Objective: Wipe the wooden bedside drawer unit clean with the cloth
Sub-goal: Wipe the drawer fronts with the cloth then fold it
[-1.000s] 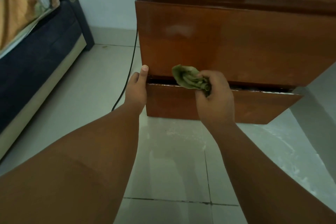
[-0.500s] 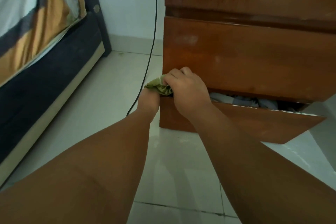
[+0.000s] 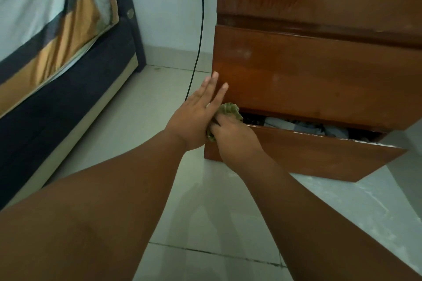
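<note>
The wooden drawer unit (image 3: 319,75) fills the upper right. Its bottom drawer (image 3: 308,155) is pulled out at an angle, with clothes showing inside. My right hand (image 3: 233,134) is shut on a bunched green cloth (image 3: 229,109) at the left end of the bottom drawer's top edge. My left hand (image 3: 196,116) is flat with its fingers spread. Its fingertips rest against the left edge of the middle drawer front, and its palm overlaps the cloth and my right hand.
A black cable (image 3: 198,36) hangs down the wall just left of the unit and runs onto the pale tiled floor (image 3: 205,212). A bed (image 3: 57,75) with a dark base stands at the left. White dust marks the floor to the right of the drawer.
My left hand has risen from below the cloth and opened flat against the drawer unit's left edge. My right hand with the cloth stays at the drawer's left end. The view has shifted left.
</note>
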